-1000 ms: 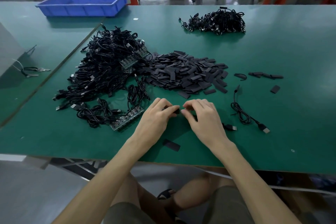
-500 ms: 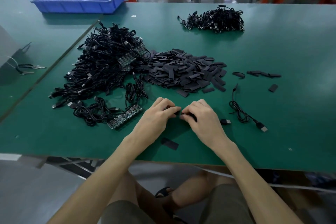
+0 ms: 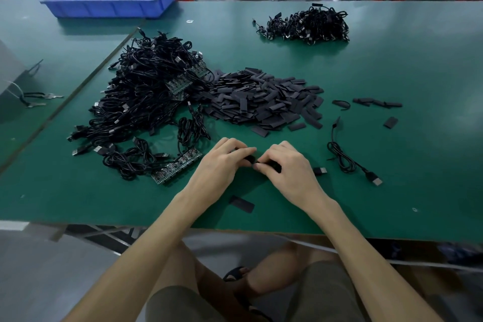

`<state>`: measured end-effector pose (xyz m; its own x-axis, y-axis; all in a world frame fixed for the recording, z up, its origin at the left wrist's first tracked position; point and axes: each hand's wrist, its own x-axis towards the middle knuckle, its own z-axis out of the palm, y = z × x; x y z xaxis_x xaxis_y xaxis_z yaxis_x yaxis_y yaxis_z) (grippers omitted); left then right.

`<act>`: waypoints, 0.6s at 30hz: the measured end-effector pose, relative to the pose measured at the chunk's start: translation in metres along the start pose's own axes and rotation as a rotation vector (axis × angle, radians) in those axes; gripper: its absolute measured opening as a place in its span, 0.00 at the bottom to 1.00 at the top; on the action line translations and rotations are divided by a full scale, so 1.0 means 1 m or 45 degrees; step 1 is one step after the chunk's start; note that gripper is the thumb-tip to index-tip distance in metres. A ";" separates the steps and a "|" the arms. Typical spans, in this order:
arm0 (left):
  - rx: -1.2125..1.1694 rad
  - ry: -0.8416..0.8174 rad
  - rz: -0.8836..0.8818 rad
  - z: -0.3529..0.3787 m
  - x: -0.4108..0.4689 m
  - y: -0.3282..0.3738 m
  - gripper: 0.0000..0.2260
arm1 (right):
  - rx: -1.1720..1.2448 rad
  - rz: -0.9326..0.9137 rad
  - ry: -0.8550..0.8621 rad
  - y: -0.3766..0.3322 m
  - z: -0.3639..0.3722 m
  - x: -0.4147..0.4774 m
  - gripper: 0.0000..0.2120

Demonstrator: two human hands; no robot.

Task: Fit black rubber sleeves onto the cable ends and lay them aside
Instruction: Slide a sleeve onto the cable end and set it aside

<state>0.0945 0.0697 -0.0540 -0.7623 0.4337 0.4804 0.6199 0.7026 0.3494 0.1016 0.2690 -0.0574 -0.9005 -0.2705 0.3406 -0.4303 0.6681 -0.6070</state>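
Black rubber sleeves [image 3: 264, 102], short and flat, lie in a wide heap at the centre of the frame on the green worktop [image 3: 392, 73]. Just below this heap the left hand [image 3: 222, 165] and the right hand [image 3: 287, 167] are together, fingers curled, and both pinch one small black piece [image 3: 251, 159] between their fingertips. I judge that it is a sleeve going onto a cable end, but the fingers hide the joint. So one fitting is in progress and not finished. At the upper right a smaller bundle of black cables [image 3: 305, 25] lies apart, probably the finished ones. At the left a large tangle of black cables [image 3: 146, 97] waits, much bigger than that bundle. One thin black cable with a plug [image 3: 345, 159] lies alone to the right of the hands. I judge that most of the work is left.
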 end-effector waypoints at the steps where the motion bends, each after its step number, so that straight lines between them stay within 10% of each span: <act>1: 0.007 -0.009 -0.004 0.000 0.001 0.000 0.12 | 0.002 -0.002 -0.002 0.000 0.000 0.000 0.07; 18: -0.003 -0.103 0.111 -0.004 -0.003 0.001 0.11 | 0.031 0.049 -0.038 0.005 0.002 0.000 0.05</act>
<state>0.0985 0.0670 -0.0520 -0.7182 0.5371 0.4424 0.6846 0.6590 0.3114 0.0992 0.2704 -0.0620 -0.9176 -0.2661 0.2953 -0.3967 0.6613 -0.6366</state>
